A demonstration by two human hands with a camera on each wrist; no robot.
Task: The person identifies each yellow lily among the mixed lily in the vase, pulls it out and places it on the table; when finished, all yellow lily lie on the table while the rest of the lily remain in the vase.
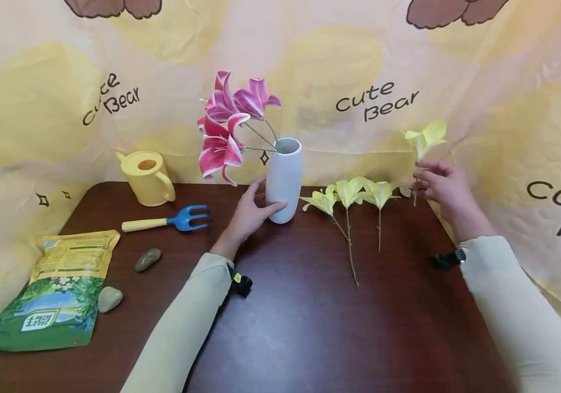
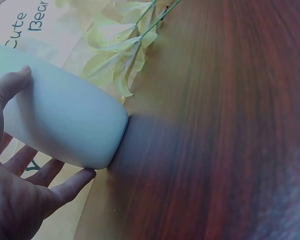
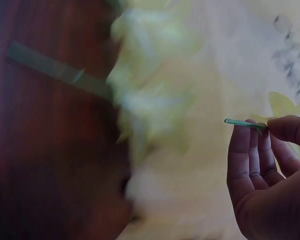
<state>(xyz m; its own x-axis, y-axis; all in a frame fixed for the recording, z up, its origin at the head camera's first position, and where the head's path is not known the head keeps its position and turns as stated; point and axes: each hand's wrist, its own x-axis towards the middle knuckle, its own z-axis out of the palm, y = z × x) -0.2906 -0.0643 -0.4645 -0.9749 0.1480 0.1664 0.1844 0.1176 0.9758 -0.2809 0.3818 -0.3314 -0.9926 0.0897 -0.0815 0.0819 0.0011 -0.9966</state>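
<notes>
Yellow artificial lily stem (image 1: 423, 143), thin and green-stalked, was pinched upright between the right hand's (image 1: 445, 185) thumb and fingertips above the dark wooden table's (image 1: 310, 327) far right edge. The left hand (image 1: 248, 213) curled around a smooth white oval vase (image 1: 284, 180) holding pink lilies (image 1: 228, 128).
</notes>
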